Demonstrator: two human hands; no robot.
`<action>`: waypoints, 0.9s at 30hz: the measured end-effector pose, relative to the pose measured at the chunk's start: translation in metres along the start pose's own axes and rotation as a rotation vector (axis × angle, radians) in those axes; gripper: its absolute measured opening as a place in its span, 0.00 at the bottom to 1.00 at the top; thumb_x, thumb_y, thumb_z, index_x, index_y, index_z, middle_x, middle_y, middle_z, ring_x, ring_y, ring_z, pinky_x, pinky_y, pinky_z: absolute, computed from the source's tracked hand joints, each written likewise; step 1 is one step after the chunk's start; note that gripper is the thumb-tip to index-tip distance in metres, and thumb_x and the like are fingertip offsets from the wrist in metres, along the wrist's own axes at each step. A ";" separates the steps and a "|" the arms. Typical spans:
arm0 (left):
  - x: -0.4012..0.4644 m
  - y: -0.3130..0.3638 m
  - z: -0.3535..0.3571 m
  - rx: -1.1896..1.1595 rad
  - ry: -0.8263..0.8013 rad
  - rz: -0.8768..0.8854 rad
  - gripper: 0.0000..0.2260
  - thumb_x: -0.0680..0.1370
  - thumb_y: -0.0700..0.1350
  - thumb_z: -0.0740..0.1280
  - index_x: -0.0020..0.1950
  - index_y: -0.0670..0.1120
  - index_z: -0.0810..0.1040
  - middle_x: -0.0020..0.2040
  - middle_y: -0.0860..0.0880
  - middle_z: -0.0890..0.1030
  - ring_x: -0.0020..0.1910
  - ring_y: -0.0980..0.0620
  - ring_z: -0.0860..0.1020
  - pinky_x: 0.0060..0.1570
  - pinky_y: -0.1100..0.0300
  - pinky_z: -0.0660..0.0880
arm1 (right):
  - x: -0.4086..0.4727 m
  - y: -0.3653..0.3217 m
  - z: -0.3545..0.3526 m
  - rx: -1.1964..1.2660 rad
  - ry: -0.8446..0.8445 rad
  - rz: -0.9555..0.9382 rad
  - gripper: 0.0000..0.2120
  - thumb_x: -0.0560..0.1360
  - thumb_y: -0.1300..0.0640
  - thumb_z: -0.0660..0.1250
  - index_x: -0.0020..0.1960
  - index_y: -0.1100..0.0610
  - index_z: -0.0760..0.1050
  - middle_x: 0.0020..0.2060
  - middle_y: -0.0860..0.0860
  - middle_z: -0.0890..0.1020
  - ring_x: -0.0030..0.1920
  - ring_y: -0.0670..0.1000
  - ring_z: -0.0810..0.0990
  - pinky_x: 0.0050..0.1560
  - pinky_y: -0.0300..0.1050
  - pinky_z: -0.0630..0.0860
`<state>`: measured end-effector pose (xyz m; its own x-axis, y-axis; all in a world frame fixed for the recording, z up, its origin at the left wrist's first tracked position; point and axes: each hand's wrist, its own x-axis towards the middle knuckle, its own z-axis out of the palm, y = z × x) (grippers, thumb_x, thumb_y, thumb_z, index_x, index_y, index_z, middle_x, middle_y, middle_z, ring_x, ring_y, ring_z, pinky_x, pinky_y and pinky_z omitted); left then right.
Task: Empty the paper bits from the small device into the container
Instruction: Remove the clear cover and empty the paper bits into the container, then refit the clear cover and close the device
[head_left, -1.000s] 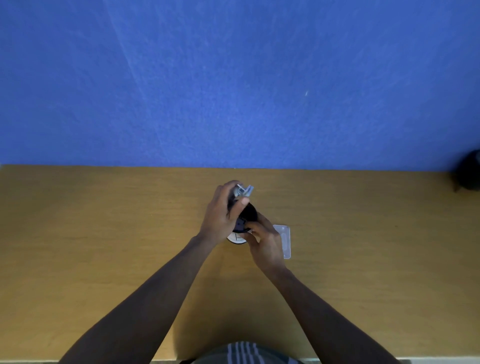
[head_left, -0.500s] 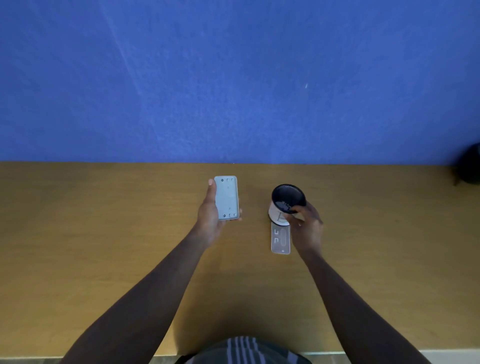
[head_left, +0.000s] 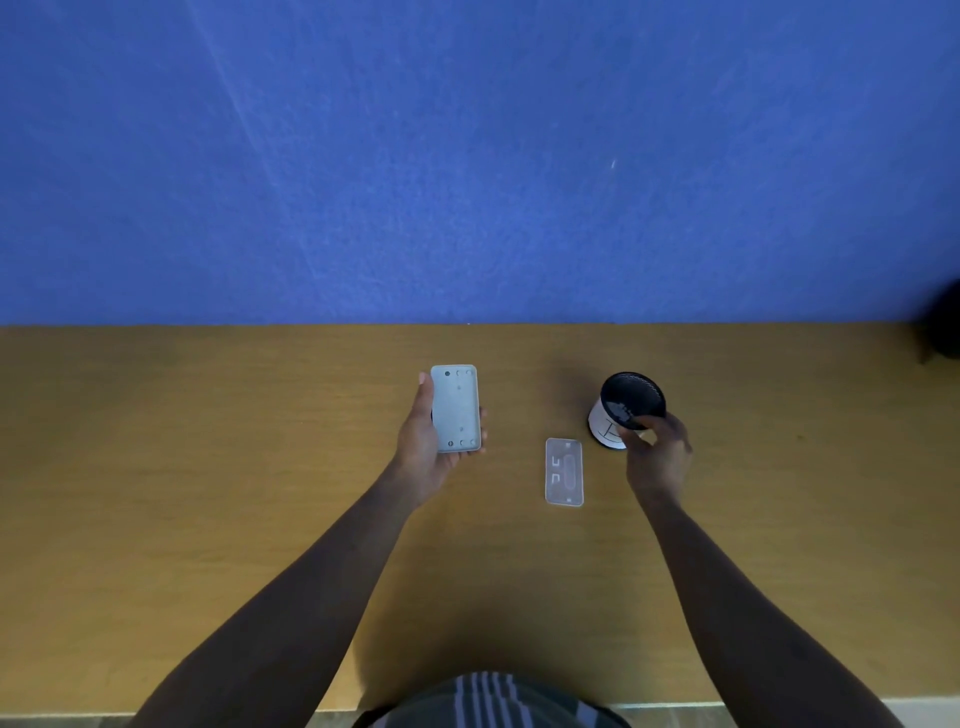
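My left hand (head_left: 423, 447) holds the small device (head_left: 455, 408), a flat grey rectangular piece with its underside facing up, above the wooden table (head_left: 208, 493). To the right stands the container (head_left: 626, 408), a small white cylinder with a black mesh rim, tilted slightly toward me. My right hand (head_left: 657, 452) grips its near rim with the fingertips. Between the hands a clear plastic cover (head_left: 564, 472) lies flat on the table. No paper bits can be made out.
A blue wall (head_left: 467, 156) rises behind the table's far edge. A dark object (head_left: 943, 325) sits at the far right edge of the table. My striped shirt (head_left: 493, 701) shows at the near table edge.
Both hands were together over the container a second ago. My left hand has carried the device left. My right hand has slid the container to the right, clear of the plastic cover.
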<state>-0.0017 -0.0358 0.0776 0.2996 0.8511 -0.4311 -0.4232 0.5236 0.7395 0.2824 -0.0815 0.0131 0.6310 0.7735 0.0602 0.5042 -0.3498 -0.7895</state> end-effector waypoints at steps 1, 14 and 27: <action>0.000 -0.001 0.000 0.008 0.002 -0.001 0.29 0.76 0.68 0.58 0.63 0.47 0.77 0.43 0.42 0.83 0.36 0.47 0.80 0.36 0.53 0.79 | 0.001 0.001 0.000 0.000 0.001 0.005 0.10 0.71 0.63 0.75 0.51 0.65 0.81 0.58 0.62 0.79 0.57 0.62 0.79 0.53 0.45 0.73; 0.001 -0.010 -0.007 -0.001 0.024 -0.019 0.29 0.77 0.68 0.56 0.63 0.47 0.77 0.42 0.42 0.83 0.35 0.46 0.79 0.34 0.53 0.78 | -0.057 0.005 0.013 -0.053 0.140 0.091 0.32 0.73 0.46 0.71 0.68 0.57 0.61 0.65 0.60 0.72 0.65 0.61 0.70 0.57 0.60 0.74; -0.007 -0.031 -0.008 -0.036 0.061 -0.059 0.30 0.76 0.68 0.57 0.65 0.47 0.75 0.45 0.41 0.81 0.35 0.46 0.79 0.33 0.54 0.78 | -0.100 -0.011 0.046 -0.510 -0.337 0.183 0.34 0.72 0.44 0.71 0.69 0.60 0.63 0.62 0.60 0.74 0.62 0.60 0.72 0.59 0.56 0.73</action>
<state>0.0025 -0.0577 0.0535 0.2727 0.8191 -0.5046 -0.4377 0.5727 0.6932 0.1866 -0.1311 -0.0121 0.5553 0.7720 -0.3094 0.6752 -0.6357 -0.3742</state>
